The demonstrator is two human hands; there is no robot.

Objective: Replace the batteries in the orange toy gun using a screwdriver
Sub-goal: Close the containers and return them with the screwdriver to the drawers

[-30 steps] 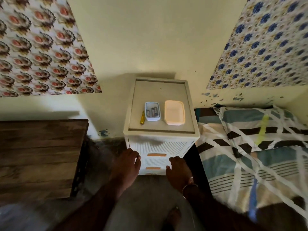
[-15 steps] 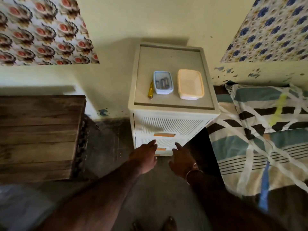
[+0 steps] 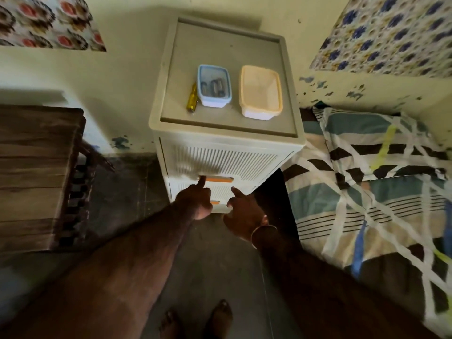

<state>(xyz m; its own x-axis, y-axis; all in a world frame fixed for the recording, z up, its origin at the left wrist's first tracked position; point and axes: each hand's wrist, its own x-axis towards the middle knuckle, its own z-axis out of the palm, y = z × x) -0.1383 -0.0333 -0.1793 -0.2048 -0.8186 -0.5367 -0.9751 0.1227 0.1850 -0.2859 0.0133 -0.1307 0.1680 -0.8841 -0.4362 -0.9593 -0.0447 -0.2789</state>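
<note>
A white plastic drawer cabinet (image 3: pixel 227 162) stands against the wall. On its top lie a yellow-handled screwdriver (image 3: pixel 192 100), a small blue box (image 3: pixel 214 85) holding several batteries, and an empty orange-rimmed box (image 3: pixel 260 91). My left hand (image 3: pixel 197 198) points a finger at the left end of the top drawer's orange handle (image 3: pixel 219 179). My right hand (image 3: pixel 243 211) hovers just right of it, in front of the lower drawers, index finger out and holding nothing. No toy gun is visible.
A dark wooden table (image 3: pixel 36 177) stands at the left. A bed with a striped cover (image 3: pixel 381 192) fills the right, close against the cabinet. My bare feet (image 3: pixel 195 319) stand on the dark floor in front of the drawers.
The view has moved closer to the cabinet. Both hands have risen from the lowest drawer toward the top drawer's handle, and my left finger now touches it.
</note>
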